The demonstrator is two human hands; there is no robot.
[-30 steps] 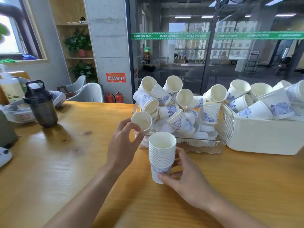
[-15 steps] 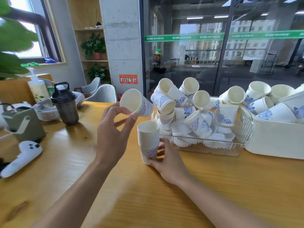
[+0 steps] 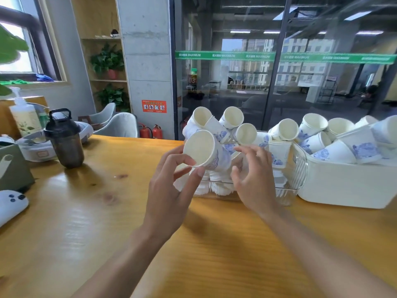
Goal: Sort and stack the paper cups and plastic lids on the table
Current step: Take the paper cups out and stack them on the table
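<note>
A wooden table carries a dark bottle far left, a white controller at the left edge, a clear bin and a white tub far right.

concrete pillar, glass wall, wooden shelf, window, grey chairs

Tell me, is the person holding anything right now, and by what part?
The left hand pinches one tilted paper cup by the lower edge of its rim. The right hand is spread open beside it, holding nothing visible.
</note>
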